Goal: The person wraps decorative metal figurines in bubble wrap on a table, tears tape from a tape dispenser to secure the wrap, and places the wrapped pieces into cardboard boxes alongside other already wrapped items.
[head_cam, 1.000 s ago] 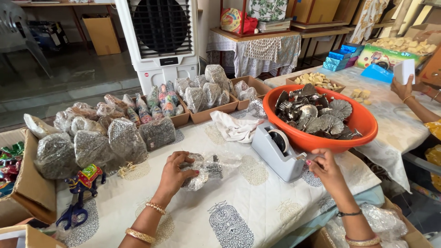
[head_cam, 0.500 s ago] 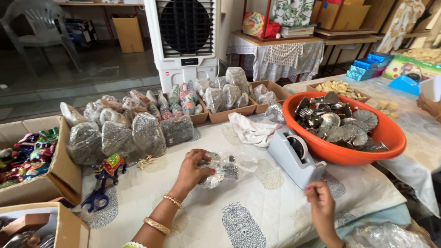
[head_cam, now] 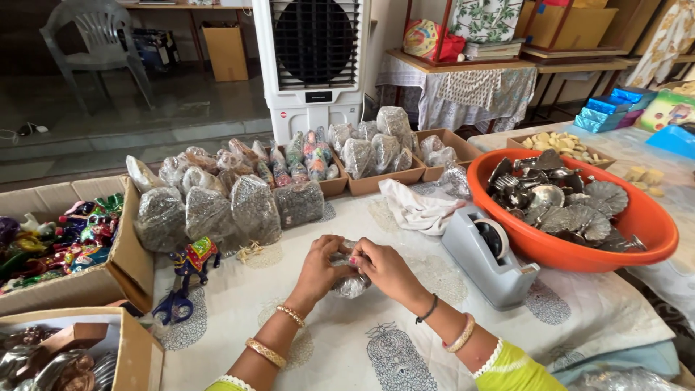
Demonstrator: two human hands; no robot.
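Fingers of my left hand (head_cam: pixel 317 269) and right hand (head_cam: pixel 381 266) clench one small clear packet (head_cam: pixel 352 284) over the tablecloth (head_cam: pixel 340 347), seemingly mid-wrap, with finished packets (head_cam: pixel 230 210) behind and metal pieces (head_cam: pixel 561 206) unwrapped.

A white air cooler (head_cam: pixel 311 61) stands behind the table, a grey plastic chair (head_cam: pixel 94 43) on what seems a stone floor.

I see one small clear plastic packet (head_cam: pixel 351 284) bunched up and crinkled, with something silvery showing through the wrap. It sits low over the white printed tablecloth (head_cam: pixel 405 347), about midway along the near edge of the table and well in from it. Most of it is covered, so I cannot make out its full shape.
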